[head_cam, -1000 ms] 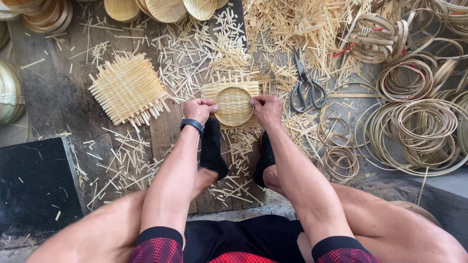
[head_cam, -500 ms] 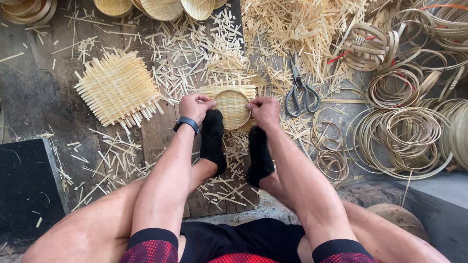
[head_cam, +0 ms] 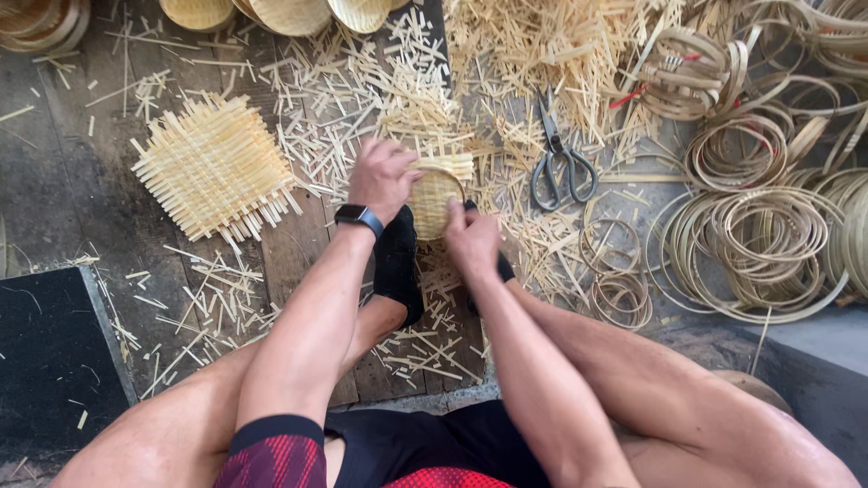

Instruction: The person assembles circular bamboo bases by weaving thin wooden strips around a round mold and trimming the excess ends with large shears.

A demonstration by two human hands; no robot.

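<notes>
Watching the head feed from my end here; nearest the camera I'm seeing bare knees and two forearms reaching down over a plank floor [head_cam: 298, 253] that's covered in short straw-coloured offcuts; two feet in black socks [head_cam: 398, 262] are sitting just under the hands, and they're looking like they're pinning the work from below, though I can't tell that for sure. The left hand [head_cam: 384, 176], with a dark watch [head_cam: 359, 217] on the wrist, is resting on top of a small round woven disc [head_cam: 436, 199], fingers spread a bit and curled over its upper left edge; the right hand [head_cam: 470, 239] is gripping the disc's lower right rim, fingers closed on it. The disc is sitting between both hands, right above the socks, with loose strip ends sticking out at its top. Off to the left a square woven mat [head_cam: 212, 167] is lying flat, well apart from the hands; to the right a pair of scissors [head_cam: 561, 163] is lying near the disc; beyond that, coils of thin hoops [head_cam: 768, 235] are piling up, and finished round trays [head_cam: 289, 14] are peeking in along the far edge.
</notes>
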